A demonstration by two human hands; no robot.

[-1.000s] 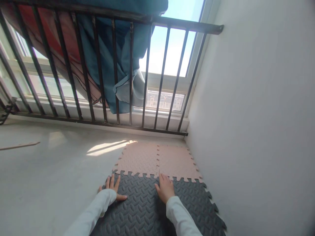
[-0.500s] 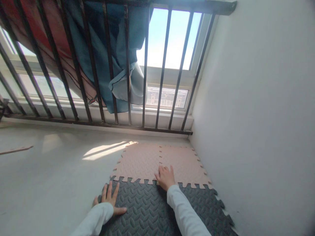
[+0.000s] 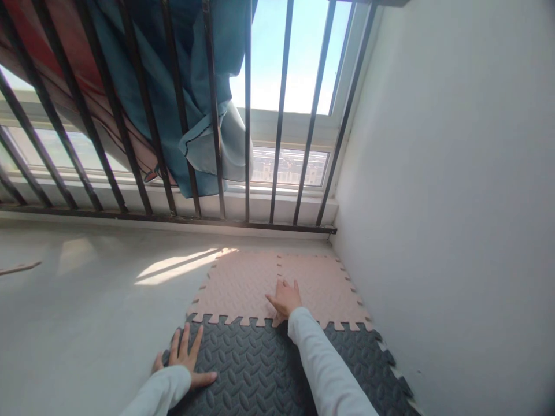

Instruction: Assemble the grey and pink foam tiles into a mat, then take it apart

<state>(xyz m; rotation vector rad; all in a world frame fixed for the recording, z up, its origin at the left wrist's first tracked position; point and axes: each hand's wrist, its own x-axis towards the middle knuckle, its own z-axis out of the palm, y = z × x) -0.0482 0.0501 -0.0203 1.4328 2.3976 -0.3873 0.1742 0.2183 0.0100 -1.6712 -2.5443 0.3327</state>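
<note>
My left hand (image 3: 185, 357) lies flat with its fingers spread, across the left edge of a dark grey foam floor mat (image 3: 243, 370) with a raised tread pattern. Further forward, my right hand (image 3: 286, 299) is over the seam between two pink foam tiles, the left tile (image 3: 238, 283) and the right tile (image 3: 323, 289). Its thumb and fingers are apart, and no object shows in them; the underside of the hand is hidden. Toothed edges of the pink tiles meet the dark mat along a line just before my right wrist.
A black metal railing (image 3: 217, 221) runs before the window (image 3: 290, 63), with blue cloth (image 3: 165, 115) and reddish cloth behind its bars. On the right rises a white wall (image 3: 446, 190). A thin strip (image 3: 19, 268) lies on the pale floor (image 3: 87, 323) at left.
My right hand has shifted slightly forward and left, its thumb now stretched outward. The left hand stays spread on the mat's edge. The whole view has moved a little.
</note>
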